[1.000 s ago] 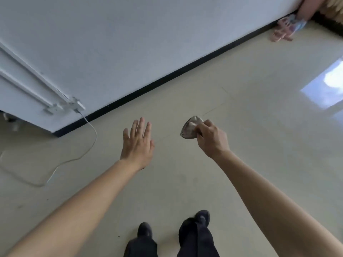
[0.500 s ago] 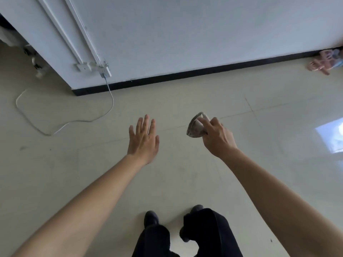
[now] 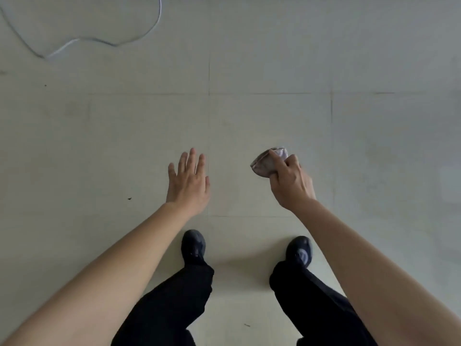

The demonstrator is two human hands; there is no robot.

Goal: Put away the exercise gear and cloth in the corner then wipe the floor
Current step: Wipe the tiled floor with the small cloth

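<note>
— What does the right hand (image 3: 290,181) hold?

— A small bunched cloth (image 3: 265,164), greyish. The fingers curl round it and the forefinger lies along its top. The cloth sticks out ahead of the knuckles, held above the floor (image 3: 274,116). Whether it touches the tiles cannot be told.

— And the left hand (image 3: 188,183)?

— It holds nothing. The fingers are straight and slightly spread, palm down, beside the right hand with a gap between them.

— What lies around them?

— Both bare forearms reach in from the bottom corners. Below the hands the person's two dark shoes (image 3: 193,247) stand apart on pale tiles, under black trousers (image 3: 174,303). A dark speck (image 3: 129,198) sits on the floor to the left of the left hand.

— Anything further out?

— A thin white cable (image 3: 99,41) curls across the floor at the top left, well apart from both hands.
</note>
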